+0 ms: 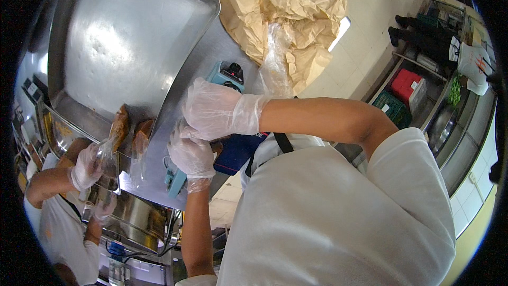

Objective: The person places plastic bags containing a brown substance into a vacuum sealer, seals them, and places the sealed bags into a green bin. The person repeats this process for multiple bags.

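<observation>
My right hand [214,108], in a clear plastic glove, lies over a light blue tabletop bag sealer [216,73] with a black knob. Against it, just below in the picture, rests my gloved left hand [191,153]. The sealer's other end [176,180] shows past my left hand. Both hands have bent fingers, and what lies under them is hidden. Beside them on the steel table [158,155], a clear bag with brown food [141,139] lies near the tray's corner.
A large metal tray [119,43] fills the upper left. Crumpled brown paper [313,20] and clear plastic film [276,55] lie beyond the sealer. At left, a co-worker's gloved hand [87,165] holds a bag of brown food [120,127]. Shelving [401,59] and another person [428,39] are at right.
</observation>
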A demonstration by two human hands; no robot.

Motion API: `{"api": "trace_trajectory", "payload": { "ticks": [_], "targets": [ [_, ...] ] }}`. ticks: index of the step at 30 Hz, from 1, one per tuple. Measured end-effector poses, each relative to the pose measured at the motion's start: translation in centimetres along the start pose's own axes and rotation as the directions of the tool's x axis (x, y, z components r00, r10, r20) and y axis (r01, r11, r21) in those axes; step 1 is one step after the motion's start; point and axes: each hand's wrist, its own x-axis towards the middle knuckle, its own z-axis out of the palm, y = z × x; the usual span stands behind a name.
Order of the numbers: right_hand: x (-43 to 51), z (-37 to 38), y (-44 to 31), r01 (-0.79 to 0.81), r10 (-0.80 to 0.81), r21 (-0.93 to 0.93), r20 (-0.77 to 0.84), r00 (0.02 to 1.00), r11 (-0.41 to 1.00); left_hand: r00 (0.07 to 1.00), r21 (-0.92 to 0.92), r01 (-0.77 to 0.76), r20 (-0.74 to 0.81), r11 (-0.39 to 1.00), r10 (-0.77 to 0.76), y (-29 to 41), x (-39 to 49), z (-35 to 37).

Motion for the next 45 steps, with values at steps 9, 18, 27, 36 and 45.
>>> {"api": "trace_trajectory", "payload": {
  "ticks": [9, 18, 27, 36, 45],
  "targets": [
    [0.1, -0.4, 0.0, 0.008, -0.008, 0.005, 0.039, 0.999, 1.0, 0.992, -0.03, -0.047, -0.117, 0.998, 0.043, 0.1, 0.3, 0.4],
    [0.0, 0.4, 0.0, 0.025, -0.028, -0.041, -0.084, 0.996, 0.999, 0.999, 0.011, 0.041, 0.035, 0.999, -0.041, -0.2, -0.4, 0.2],
    [0.0, 0.4, 0.0, 0.029, -0.029, -0.014, -0.02, 0.999, 1.0, 0.998, 0.021, 0.039, -0.044, 0.999, -0.038, 0.0, -0.2, 0.2],
    [-0.1, 0.3, -0.1, 0.033, -0.036, -0.044, -0.055, 0.998, 0.998, 0.992, -0.002, 0.104, -0.078, 0.995, -0.104, 1.2, -0.4, -0.7],
    [-2.0, -6.9, -3.3, 0.107, 0.196, 0.417, -0.619, 0.761, 0.902, 0.853, 0.191, -0.358, -0.331, 0.914, 0.404, -0.3, -2.3, -1.0]
  ]
}}
